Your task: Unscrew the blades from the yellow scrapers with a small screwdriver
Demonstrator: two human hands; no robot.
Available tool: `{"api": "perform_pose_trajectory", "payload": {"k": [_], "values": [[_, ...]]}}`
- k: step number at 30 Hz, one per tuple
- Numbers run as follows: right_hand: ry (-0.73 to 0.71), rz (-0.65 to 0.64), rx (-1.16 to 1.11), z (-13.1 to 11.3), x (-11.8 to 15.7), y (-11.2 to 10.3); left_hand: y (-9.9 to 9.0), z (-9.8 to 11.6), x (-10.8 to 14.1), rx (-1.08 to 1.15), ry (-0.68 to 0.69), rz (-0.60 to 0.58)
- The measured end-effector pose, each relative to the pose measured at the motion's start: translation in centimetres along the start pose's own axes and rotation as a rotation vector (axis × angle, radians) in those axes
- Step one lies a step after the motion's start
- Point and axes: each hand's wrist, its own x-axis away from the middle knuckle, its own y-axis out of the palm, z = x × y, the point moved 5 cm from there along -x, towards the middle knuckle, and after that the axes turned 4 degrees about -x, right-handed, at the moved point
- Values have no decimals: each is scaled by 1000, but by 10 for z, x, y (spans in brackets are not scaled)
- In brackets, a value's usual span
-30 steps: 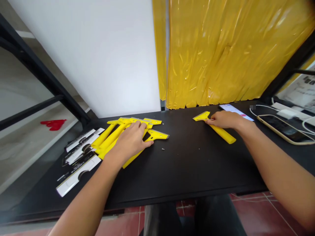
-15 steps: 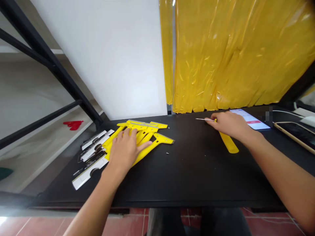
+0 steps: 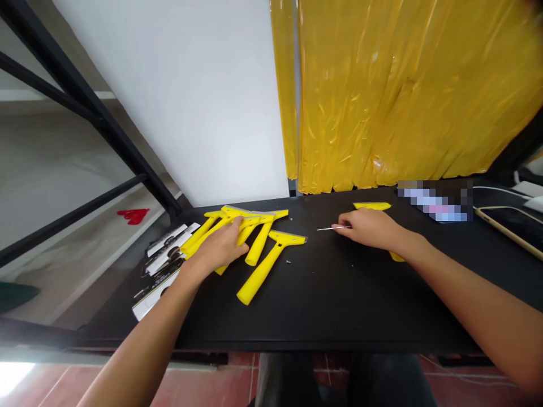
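Note:
On the left of the black table my left hand (image 3: 223, 244) is curled over a yellow scraper (image 3: 245, 235) in a pile, thumb and forefinger either side of its handle. Other yellow scrapers (image 3: 202, 233) overlap beneath and behind it. One scraper (image 3: 259, 276) lies separately in front, its blade end pointing right. My right hand (image 3: 367, 229) is closed around a screwdriver (image 3: 328, 229); its thin metal shaft points left and the fist hides its handle. Another yellow scraper (image 3: 373, 206) lies behind and under that hand, partly covered. A small screw (image 3: 288, 262) rests on the table between both hands.
Black-and-white packages (image 3: 167, 251) lie beside the pile. At the right are a phone with a tan edge (image 3: 509, 226), a blurred-out screen (image 3: 441, 206) and a white cable. A white panel (image 3: 212, 113) and yellow plastic sheeting (image 3: 394, 102) stand behind; a black frame (image 3: 114, 141) rises left.
My left hand has gone from spread fingers to a curled grip, and the front scraper now lies apart from the pile. My right hand has moved left and nearer with the screwdriver.

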Motion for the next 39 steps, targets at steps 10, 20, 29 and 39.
{"api": "perform_pose_trajectory", "payload": {"k": [10, 20, 29, 39], "values": [[-66, 41, -75, -5, 2, 5, -24, -13, -5, 243, -90, 136], [-56, -10, -64, -4, 1, 7, -28, -14, 10, 972, -167, 26], [-67, -30, -61, -1, 0, 10, -24, -13, 11, 1036, -141, -30], [-58, -65, -27, -5, 2, 8, -15, 27, 11, 83, -135, 132]]}}
